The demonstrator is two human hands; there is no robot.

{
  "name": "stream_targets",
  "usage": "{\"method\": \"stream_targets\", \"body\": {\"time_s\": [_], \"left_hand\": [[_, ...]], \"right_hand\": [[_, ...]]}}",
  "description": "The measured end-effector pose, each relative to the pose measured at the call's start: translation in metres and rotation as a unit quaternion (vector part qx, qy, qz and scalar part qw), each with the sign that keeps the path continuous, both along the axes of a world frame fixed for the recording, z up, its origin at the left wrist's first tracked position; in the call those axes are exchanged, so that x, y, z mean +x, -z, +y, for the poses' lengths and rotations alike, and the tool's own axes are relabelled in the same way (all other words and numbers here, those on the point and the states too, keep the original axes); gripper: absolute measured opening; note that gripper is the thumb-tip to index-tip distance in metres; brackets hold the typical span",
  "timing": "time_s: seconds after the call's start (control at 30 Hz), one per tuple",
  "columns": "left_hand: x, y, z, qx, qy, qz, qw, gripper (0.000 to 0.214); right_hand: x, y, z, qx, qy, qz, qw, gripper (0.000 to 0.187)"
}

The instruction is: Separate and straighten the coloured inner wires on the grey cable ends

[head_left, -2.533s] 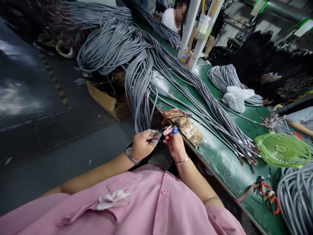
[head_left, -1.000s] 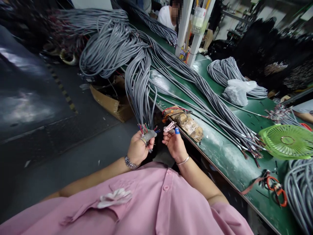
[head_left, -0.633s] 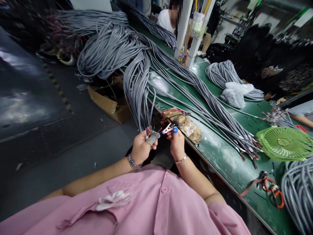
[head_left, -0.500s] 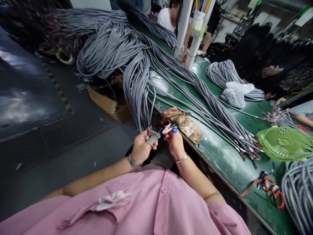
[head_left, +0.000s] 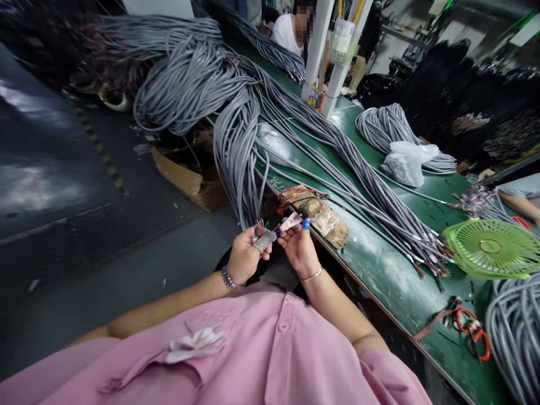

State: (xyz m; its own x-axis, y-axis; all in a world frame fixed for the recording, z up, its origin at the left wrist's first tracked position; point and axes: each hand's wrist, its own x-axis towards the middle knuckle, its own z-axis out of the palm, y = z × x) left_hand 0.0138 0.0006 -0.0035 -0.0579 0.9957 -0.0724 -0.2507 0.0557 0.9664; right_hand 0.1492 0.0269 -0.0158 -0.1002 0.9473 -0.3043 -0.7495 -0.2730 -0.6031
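My left hand (head_left: 244, 256) is closed around a bunch of thin coloured wires (head_left: 260, 228), whose ends fan out above the fingers. A grey covering (head_left: 265, 241) lies over its thumb area; whether it is a wrap or a cable end I cannot make out. Close by on the right, my right hand (head_left: 300, 247) pinches a small pink clip (head_left: 291, 221), shaped like a clothes peg, with its tip near a few dark wires between the hands. A blue wrap (head_left: 306, 224) covers the right thumb tip. The grip's details are too small to see.
Grey cables (head_left: 238, 152) hang over the edge of the green table (head_left: 379, 270). A taped wooden block (head_left: 327, 222) with wires lies near my right hand. Farther right are a green fan (head_left: 489, 247) and orange-handled scissors (head_left: 472, 334). A cardboard box (head_left: 181, 177) stands below left.
My right hand has turned slightly and its fingers have spread a little. The pink clip has tilted with it and shows its broader side. The left hand stays nearly still.
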Motion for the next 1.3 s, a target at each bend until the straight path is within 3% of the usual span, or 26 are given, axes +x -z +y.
{"method": "stream_targets", "body": {"time_s": [0.33,0.6,0.8,1.03,1.17,1.3], "left_hand": [[-0.008,0.007,-0.006,-0.046,0.045,-0.015,0.998,0.017],[0.002,0.018,-0.002,-0.047,0.109,-0.065,0.991,0.032],[-0.005,0.013,-0.008,-0.027,0.054,-0.107,0.992,0.035],[-0.034,0.018,-0.020,0.000,-0.107,-0.148,0.983,0.023],[-0.042,0.017,-0.034,-0.008,-0.114,-0.168,0.979,0.019],[-0.044,0.009,-0.044,-0.040,-0.098,-0.198,0.974,0.019]], "right_hand": [[0.023,0.014,-0.020,-0.035,-0.008,-0.034,0.999,0.045],[0.038,0.009,-0.042,0.004,0.004,-0.125,0.992,0.033],[0.049,0.012,-0.059,0.031,0.042,-0.159,0.986,0.025],[0.057,0.027,-0.076,0.030,0.098,-0.225,0.969,0.024],[0.058,0.035,-0.082,0.022,0.084,-0.248,0.965,0.025],[0.058,0.053,-0.085,-0.001,0.024,-0.247,0.969,0.026]]}}
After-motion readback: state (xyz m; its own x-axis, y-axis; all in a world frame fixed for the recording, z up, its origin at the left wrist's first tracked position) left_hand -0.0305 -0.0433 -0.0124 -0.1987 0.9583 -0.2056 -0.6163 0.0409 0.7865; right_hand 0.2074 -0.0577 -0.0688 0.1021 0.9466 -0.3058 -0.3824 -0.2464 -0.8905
